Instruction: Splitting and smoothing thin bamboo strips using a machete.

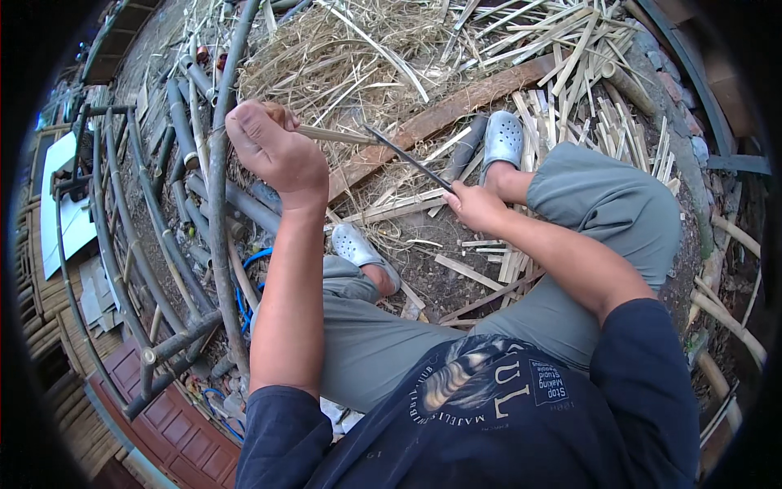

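A dark shirt (481,436) is closest to my camera. At left, I see the left hand (278,151) with fingers curled tight round a thin, straight, pale yellow strip (338,134). It points right, its end by the long dark knife (411,160). The right hand (476,209) has fingers wrapped round the knife's near end.

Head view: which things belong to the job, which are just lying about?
Likely the job:
knife, in right hand
split bamboo, in left hand

Apparently lying about:
blue hose
white panel
reddish-brown panelled door
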